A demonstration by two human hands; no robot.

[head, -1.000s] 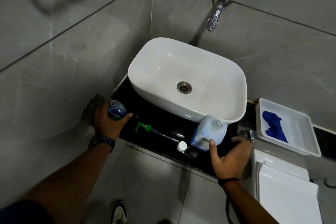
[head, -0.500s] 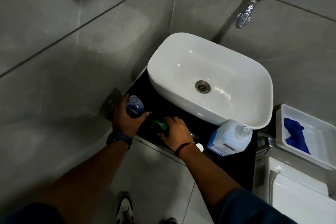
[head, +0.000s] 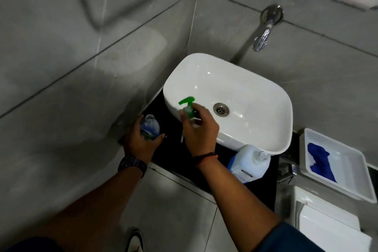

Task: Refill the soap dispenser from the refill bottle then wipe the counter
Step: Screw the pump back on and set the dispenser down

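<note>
My left hand (head: pixel 139 143) grips the clear soap dispenser bottle (head: pixel 149 127), which stands open-topped on the black counter (head: pixel 176 155) at the left, with blue liquid inside. My right hand (head: pixel 199 129) holds the green pump head (head: pixel 187 106) lifted above the counter, just right of the dispenser and in front of the basin rim; its tube points down past my fingers. The white refill bottle (head: pixel 248 162) with a blue label stands uncapped on the counter under the basin's front right corner. A blue cloth (head: pixel 320 159) lies in a white tray (head: pixel 347 186).
A white basin (head: pixel 245 88) takes up most of the counter, with a chrome wall tap (head: pixel 263 35) above it. Grey tiled walls close in at the left and back. A white toilet cistern (head: pixel 327 225) stands at the lower right, with a chrome fitting (head: pixel 288 172) beside it.
My right hand left the refill bottle, crossed to the green pump lying on the counter, picked it up and raised it beside the dispenser. My left hand stayed on the dispenser.
</note>
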